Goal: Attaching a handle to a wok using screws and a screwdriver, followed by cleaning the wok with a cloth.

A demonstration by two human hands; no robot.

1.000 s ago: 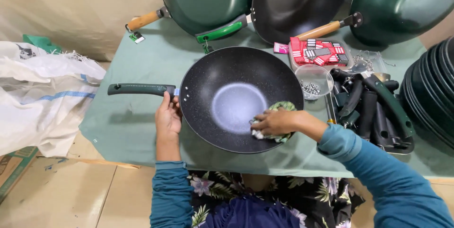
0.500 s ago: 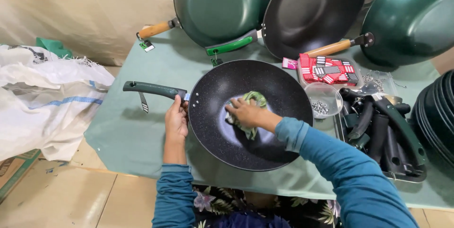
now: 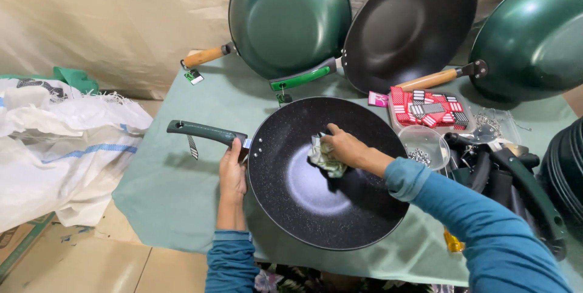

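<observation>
A black pan (image 3: pixel 328 174) lies flat on the worktop (image 3: pixel 182 171), which is covered with a pale green cloth, and it is directly in front of the person. The left hand (image 3: pixel 232 174) is at the left rim of the pan, just where the dark green handle (image 3: pixel 203 132) joins it; the fingers are curled around this joint and hold the pan. The right hand (image 3: pixel 346 147) is inside the pan, a little above and left of its middle, and its fingers are pressed together on a crumpled rag (image 3: pixel 325 158), which touches the pan's speckled inner surface. Behind the pan, three more pans lean upright against the wall: a green one (image 3: pixel 288 17) with a wooden handle, a black one (image 3: pixel 410 26) with a bright green handle, and a second green one (image 3: pixel 534 38) with a wooden handle at the far right. So I count four single pans, and at the right edge a stack of dark pans (image 3: pixel 565 171) that I cannot count. To the right of the flat pan there is a clear bowl (image 3: pixel 425 144) with small metal parts, a tray of red packets (image 3: pixel 428 109), and a pile of loose dark handles (image 3: pixel 510 177). One white sack (image 3: pixel 61 147) lies at the left, beside the worktop.
</observation>
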